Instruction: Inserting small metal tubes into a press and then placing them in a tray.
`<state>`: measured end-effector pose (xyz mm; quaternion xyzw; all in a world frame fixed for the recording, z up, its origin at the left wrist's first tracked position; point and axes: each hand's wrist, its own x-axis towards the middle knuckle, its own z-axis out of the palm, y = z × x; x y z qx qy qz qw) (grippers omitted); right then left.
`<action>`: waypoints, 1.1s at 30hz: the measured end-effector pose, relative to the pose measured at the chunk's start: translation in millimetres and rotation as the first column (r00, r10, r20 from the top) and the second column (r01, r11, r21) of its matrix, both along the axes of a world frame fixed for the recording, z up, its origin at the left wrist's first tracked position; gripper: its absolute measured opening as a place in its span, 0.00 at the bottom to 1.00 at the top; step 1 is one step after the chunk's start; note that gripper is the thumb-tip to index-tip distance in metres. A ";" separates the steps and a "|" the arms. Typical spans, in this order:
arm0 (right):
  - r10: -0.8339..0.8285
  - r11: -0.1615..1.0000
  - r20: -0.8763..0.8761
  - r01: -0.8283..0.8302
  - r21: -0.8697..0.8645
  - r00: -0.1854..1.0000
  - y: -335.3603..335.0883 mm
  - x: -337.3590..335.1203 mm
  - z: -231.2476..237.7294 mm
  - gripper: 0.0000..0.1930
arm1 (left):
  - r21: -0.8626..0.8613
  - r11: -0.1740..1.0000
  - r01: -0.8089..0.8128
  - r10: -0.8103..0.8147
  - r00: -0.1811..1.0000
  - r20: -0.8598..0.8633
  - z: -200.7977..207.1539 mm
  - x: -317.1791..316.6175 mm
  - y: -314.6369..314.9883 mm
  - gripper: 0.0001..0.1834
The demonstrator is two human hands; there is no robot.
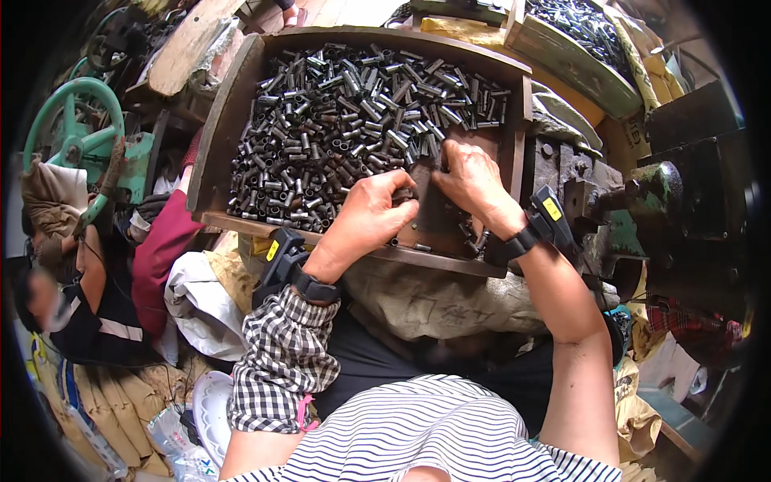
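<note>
A wooden tray [222, 128] in front of me holds a heap of short metal tubes [309, 140], dark and shiny, lying every which way. Over the tray's near part, my left hand [371, 213] is closed, thumb and fingers pinched round a dark short metal tube [405, 194]. Just right of it, my right hand [475, 181] is curled above the tray's bare bottom, near the right edge of the heap. Its fingertips point down and left; whatever they hold is hidden. A few loose tubes lie below the right wrist by the near rim.
A dark machine [683, 193] stands close at the right. Beyond the tray at the far right is another wooden box [570, 68] of metal pieces. At the left, a person in dark red trousers [165, 257] sits near a green handwheel [72, 145]. Sacks [442, 301] hang under the tray.
</note>
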<state>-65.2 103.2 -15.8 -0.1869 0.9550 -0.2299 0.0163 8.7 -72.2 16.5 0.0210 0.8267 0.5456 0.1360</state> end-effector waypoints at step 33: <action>0.294 0.529 0.674 0.472 -0.706 0.678 87.4 87.2 36.7 0.10 | -0.693 0.687 0.218 -0.386 0.918 -0.094 -10.3 -1.4 -12.4 0.14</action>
